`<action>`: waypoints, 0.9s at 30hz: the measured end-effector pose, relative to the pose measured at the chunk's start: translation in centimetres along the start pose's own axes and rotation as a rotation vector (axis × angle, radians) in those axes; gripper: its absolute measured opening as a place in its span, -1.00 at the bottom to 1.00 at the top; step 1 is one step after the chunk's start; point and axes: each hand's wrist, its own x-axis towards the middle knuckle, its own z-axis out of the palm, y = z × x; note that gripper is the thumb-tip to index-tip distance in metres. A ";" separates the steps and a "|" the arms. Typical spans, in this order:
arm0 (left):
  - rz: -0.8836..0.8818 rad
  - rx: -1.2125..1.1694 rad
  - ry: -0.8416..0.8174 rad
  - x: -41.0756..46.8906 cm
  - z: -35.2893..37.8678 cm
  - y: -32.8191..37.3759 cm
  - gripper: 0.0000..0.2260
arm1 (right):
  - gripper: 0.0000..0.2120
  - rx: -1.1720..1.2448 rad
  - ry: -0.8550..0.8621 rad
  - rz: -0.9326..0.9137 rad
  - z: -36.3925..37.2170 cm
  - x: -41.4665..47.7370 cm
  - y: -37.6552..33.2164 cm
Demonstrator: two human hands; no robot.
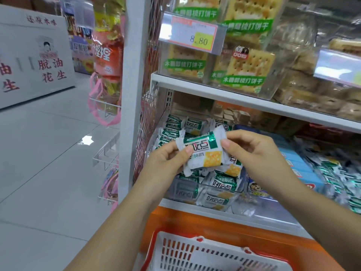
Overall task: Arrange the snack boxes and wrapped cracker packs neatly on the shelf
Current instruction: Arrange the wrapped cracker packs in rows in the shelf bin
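White shelf [224, 95] overhangs heaped green packs [223, 184]; left hand [166, 163] and right hand [254, 151] fingers [226, 142] pinch one cracker pack [203, 153].

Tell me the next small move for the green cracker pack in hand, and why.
Probably lower the cracker pack into the clear bin just below it, in line with the row of packs at the back left. The left hand and right hand pinch its ends above that bin, which holds the same green packs.
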 end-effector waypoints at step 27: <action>-0.465 -0.686 -0.081 0.2 -0.7 0.6 -0.75 | -0.71 0.936 -0.018 0.773 -0.2 0.9 1.4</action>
